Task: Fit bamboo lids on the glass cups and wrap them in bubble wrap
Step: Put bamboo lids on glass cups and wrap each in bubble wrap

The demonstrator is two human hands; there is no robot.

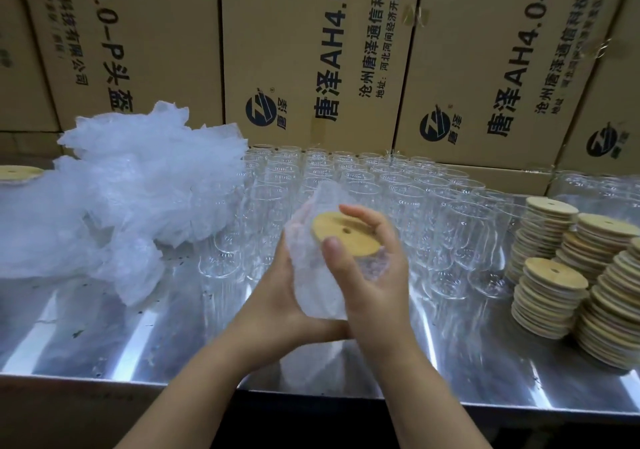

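A glass cup [372,267] with a round bamboo lid [343,234] on its mouth is held tilted above the steel table, partly covered by a sheet of bubble wrap [311,268]. My left hand [277,306] cups the wrapped base from below and the left. My right hand [372,268] grips the upper part, thumb on the wrap near the lid's rim and fingers curled over the lid's far side. The lid has a small hole near its middle.
Several rows of bare glass cups [363,185] stand behind my hands. Stacks of bamboo lids [554,296] sit at the right. A heap of bubble wrap [131,199] lies at the left, one lid [17,173] behind it. Cardboard boxes [311,50] wall the back. The table edge [138,379] is near.
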